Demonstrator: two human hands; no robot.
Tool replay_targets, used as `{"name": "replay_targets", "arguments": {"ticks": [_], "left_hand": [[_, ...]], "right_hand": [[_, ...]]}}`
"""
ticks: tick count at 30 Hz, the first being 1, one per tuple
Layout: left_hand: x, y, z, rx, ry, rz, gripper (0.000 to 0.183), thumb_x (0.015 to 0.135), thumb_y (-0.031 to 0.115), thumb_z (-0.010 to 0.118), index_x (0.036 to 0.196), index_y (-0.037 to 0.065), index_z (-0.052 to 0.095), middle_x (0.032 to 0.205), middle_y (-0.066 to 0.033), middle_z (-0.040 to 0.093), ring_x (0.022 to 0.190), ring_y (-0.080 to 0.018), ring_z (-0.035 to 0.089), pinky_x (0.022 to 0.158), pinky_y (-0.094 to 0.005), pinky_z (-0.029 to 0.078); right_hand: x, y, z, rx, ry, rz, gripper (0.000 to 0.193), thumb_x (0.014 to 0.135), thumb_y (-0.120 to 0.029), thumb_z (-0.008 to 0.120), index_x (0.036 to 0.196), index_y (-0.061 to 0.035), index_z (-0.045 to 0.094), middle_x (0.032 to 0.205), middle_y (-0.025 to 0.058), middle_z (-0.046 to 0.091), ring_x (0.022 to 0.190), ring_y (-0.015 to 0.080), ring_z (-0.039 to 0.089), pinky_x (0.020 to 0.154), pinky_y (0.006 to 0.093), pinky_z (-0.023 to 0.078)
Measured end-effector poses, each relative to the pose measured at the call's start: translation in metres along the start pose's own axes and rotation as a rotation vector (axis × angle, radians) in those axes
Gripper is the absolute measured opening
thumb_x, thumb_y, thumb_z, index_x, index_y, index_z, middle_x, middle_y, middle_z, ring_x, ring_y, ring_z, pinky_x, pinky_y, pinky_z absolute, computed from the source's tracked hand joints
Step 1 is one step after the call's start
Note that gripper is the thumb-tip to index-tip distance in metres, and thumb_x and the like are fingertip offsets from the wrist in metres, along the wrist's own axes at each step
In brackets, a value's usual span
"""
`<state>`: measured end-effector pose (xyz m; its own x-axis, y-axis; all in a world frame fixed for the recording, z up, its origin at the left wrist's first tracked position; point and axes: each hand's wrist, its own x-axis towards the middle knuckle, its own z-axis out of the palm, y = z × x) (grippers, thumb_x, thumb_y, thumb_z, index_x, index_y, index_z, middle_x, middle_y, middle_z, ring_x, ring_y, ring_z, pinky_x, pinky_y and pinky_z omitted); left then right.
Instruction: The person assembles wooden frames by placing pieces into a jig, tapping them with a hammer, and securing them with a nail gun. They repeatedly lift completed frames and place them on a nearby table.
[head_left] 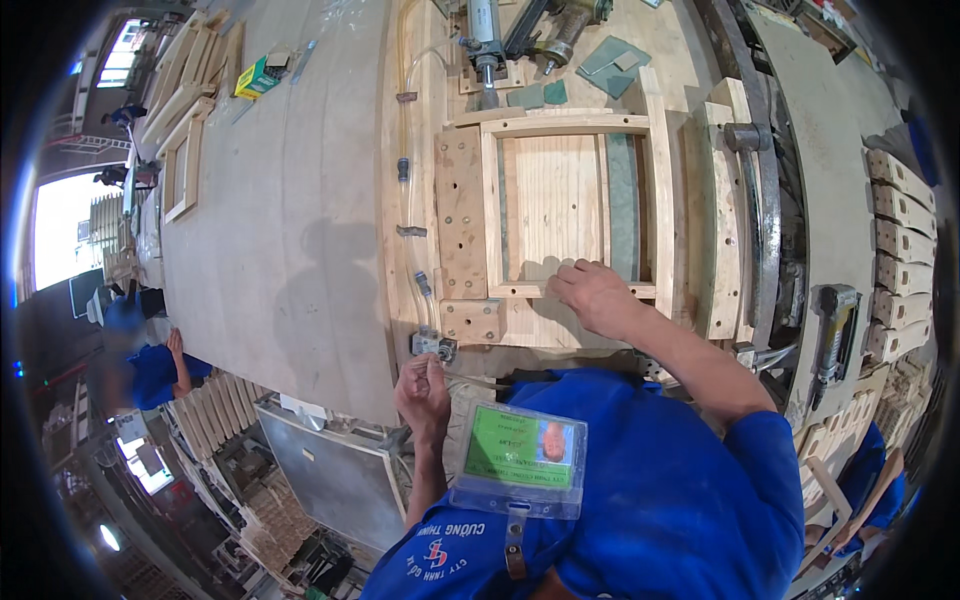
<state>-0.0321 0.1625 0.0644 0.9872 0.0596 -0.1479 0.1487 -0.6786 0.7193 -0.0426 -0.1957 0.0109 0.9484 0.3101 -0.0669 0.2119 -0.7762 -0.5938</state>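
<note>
- Nearest my chest, below the wooden frame [575, 205], my left hand [425, 392] curls closed around the small metal valve switch [434, 345] at the jig's near-left corner, as if to work the clamp.
- At the frame's near rail, my right hand [597, 295] lies flat, fingers together, clamped on nothing, pressing it into the jig board [462, 215].
- Beyond the frame's far rail sit the pneumatic cylinder [485, 35] and a nail gun [560, 25], probably parked within reach.
</note>
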Motion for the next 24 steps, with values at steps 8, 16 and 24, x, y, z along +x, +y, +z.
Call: {"name": "replay_targets", "arguments": {"ticks": [8, 16, 24], "left_hand": [[0.002, -0.001, 0.0, 0.026, -0.008, 0.062, 0.015, 0.105, 0.013, 0.071, 0.11, -0.001, 0.074, 0.089, -0.0091, 0.075, 0.076, -0.0145, 0.068, 0.071, -0.0314, 0.055], [0.005, 0.017, -0.004, 0.009, -0.073, 0.021, 0.017, 0.103, 0.015, 0.074, 0.11, -0.001, 0.073, 0.09, -0.0087, 0.071, 0.075, -0.0159, 0.066, 0.069, -0.0314, 0.053], [0.054, 0.096, -0.01, 0.343, 0.113, 0.507, 0.016, 0.097, 0.009, 0.077, 0.11, 0.001, 0.071, 0.099, -0.0133, 0.072, 0.087, -0.027, 0.07, 0.078, -0.0375, 0.056]], "right_hand": [[0.001, -0.003, -0.003, -0.02, -0.038, 0.021, 0.036, 0.082, 0.0, 0.068, 0.117, -0.0048, 0.071, 0.111, 0.0105, 0.065, 0.108, 0.0307, 0.066, 0.096, 0.0442, 0.056], [-0.001, -0.005, -0.003, -0.038, -0.028, 0.037, 0.036, 0.083, -0.003, 0.069, 0.119, -0.006, 0.071, 0.112, 0.0099, 0.066, 0.11, 0.03, 0.066, 0.097, 0.0446, 0.056], [0.0, -0.012, -0.006, -0.031, -0.034, 0.094, 0.03, 0.088, -0.012, 0.075, 0.117, -0.0071, 0.069, 0.118, 0.0131, 0.065, 0.114, 0.0337, 0.068, 0.098, 0.0496, 0.055]]}}
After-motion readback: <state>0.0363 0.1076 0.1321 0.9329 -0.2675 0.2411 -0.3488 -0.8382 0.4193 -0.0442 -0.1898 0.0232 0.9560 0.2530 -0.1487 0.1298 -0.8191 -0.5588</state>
